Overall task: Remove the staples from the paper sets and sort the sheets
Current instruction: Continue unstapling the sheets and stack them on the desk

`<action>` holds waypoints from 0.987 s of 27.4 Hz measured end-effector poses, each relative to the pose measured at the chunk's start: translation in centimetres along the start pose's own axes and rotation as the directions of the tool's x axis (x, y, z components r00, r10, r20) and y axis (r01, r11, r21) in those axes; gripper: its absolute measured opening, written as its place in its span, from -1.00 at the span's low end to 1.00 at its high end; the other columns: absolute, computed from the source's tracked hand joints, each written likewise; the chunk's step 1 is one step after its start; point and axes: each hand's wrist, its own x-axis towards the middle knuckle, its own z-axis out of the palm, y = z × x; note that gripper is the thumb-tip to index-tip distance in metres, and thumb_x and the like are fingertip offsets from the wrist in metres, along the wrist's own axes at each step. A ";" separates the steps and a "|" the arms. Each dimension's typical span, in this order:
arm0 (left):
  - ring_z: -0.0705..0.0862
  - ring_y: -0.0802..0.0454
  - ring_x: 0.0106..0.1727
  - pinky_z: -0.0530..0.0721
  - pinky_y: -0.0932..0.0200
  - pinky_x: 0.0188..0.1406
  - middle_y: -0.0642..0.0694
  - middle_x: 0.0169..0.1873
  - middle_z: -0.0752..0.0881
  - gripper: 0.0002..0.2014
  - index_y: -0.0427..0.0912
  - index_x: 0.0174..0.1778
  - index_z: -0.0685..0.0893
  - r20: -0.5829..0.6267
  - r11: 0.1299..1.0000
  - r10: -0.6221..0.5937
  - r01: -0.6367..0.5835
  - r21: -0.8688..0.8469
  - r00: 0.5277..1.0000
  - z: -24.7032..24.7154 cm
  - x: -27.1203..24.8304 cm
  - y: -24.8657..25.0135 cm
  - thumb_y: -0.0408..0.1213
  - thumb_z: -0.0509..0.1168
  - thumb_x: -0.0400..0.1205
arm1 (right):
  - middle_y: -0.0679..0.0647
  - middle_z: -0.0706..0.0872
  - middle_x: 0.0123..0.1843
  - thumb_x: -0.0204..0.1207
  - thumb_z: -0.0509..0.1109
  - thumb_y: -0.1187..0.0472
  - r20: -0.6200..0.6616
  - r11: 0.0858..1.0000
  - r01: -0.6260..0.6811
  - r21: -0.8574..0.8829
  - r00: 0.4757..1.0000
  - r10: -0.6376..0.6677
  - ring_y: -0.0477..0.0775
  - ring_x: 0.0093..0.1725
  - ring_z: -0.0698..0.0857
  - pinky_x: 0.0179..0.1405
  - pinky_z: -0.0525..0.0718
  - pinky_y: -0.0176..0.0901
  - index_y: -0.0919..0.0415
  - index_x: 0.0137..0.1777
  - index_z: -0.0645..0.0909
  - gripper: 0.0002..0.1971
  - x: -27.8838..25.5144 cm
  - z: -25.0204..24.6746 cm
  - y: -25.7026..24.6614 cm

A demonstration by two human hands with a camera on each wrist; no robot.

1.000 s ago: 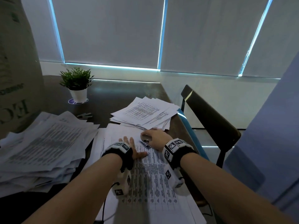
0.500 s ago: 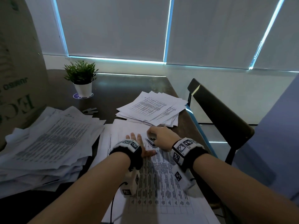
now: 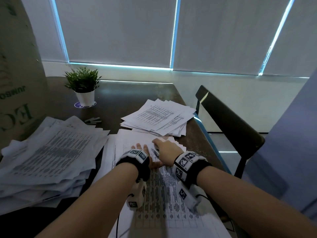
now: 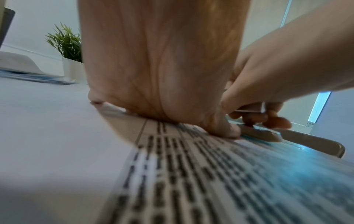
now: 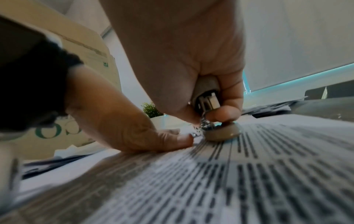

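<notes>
- Metal and beige plastic make up the staple remover (image 5: 208, 104), gripped in the curled fingers of the right hand (image 3: 167, 150); its round base sits on the printed sheet and its spring shows only in the right wrist view.
- Flat on the same sheet, the left hand (image 3: 143, 152) presses down with straight fingers, holding nothing, its thumb (image 5: 180, 140) just beside the tool's base.
- Under both hands lies the paper set (image 3: 164, 194), covered in printed table rows, at the near edge of the dark table (image 3: 120, 95).
- Farther out, a small fanned stack of sheets (image 3: 159, 117) lies beyond the hands, and a large loose heap of papers (image 3: 48, 152) lies to the left, with a potted plant (image 3: 82, 86) and a cardboard box (image 3: 15, 83) behind.
- Risk, as I judge it: if the tool lifts at an angle while the left palm pins the page, the corner could tear; the thumb sits close enough to the metal to be nicked.
- Another risk: a freed staple could spring away into the nearby stacks.
- From the head view the tool is only a sliver between the hands; the wrist views show the grip, but the staple itself cannot be made out in any of them.
</notes>
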 end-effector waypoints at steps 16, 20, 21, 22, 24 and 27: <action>-0.10 -0.30 0.68 0.00 -0.23 0.61 -0.25 0.67 -0.22 0.20 -0.13 0.67 -0.26 -0.010 1.000 -0.002 0.002 -0.001 1.000 0.1 0.4 -0.2 0.63 0.01 0.34 | -0.04 0.59 -0.11 0.75 0.08 0.36 0.299 0.964 -0.045 0.260 0.954 -0.036 -0.03 -0.26 0.54 -0.27 0.55 -0.22 0.01 0.53 0.51 -0.56 3.2 -2.5 3.4; -0.15 -0.28 0.68 -0.03 -0.24 0.61 -0.24 0.66 -0.25 0.18 -0.14 0.67 -0.27 -0.006 1.000 -0.015 0.015 0.004 1.000 -0.1 0.2 0.0 0.59 0.05 0.38 | 0.02 0.62 -0.01 0.76 0.04 0.40 0.192 0.975 0.015 0.223 0.980 -0.059 0.08 -0.19 0.60 -0.32 0.61 -0.13 0.00 0.54 0.51 -0.53 2.2 -1.9 4.7; -0.16 -0.28 0.68 -0.04 -0.24 0.61 -0.24 0.66 -0.26 0.18 -0.14 0.67 -0.28 -0.006 1.000 -0.015 0.015 -0.004 1.000 -0.1 0.3 -0.1 0.59 0.05 0.38 | 0.09 0.65 0.21 0.73 0.07 0.43 0.205 0.968 0.019 0.251 0.976 -0.073 0.13 0.03 0.64 -0.11 0.67 -0.08 0.03 0.52 0.54 -0.52 1.9 -2.1 4.7; -0.17 -0.28 0.68 -0.04 -0.25 0.60 -0.24 0.66 -0.27 0.18 -0.13 0.67 -0.28 -0.010 1.000 -0.022 0.022 -0.010 1.000 -0.1 0.4 -0.1 0.59 0.05 0.37 | 0.09 0.63 0.33 0.70 0.09 0.45 0.217 0.965 0.012 0.261 0.973 -0.071 0.10 0.20 0.62 0.13 0.64 -0.18 0.06 0.51 0.56 -0.51 1.5 -2.4 4.6; -0.16 -0.31 0.67 -0.04 -0.30 0.59 -0.27 0.66 -0.26 0.16 -0.08 0.67 -0.27 -0.017 0.999 -0.044 0.044 0.004 0.999 -0.1 0.6 0.1 0.59 0.05 0.38 | 0.04 0.64 0.28 0.68 0.10 0.45 0.247 0.985 0.018 0.171 0.967 -0.061 -0.06 0.12 0.59 0.11 0.53 -0.48 0.06 0.47 0.59 -0.52 0.2 -3.2 4.2; -0.14 -0.37 0.66 -0.06 -0.41 0.54 -0.31 0.66 -0.18 -0.05 0.06 0.67 -0.15 -0.040 0.997 0.013 -0.009 0.081 0.999 0.0 0.8 1.3 0.46 0.06 0.48 | 0.09 0.62 0.39 0.66 0.13 0.42 0.258 1.000 0.023 0.012 0.966 -0.026 0.02 0.12 0.57 0.17 0.50 -0.23 -0.03 0.47 0.59 -0.50 -1.5 -3.5 4.6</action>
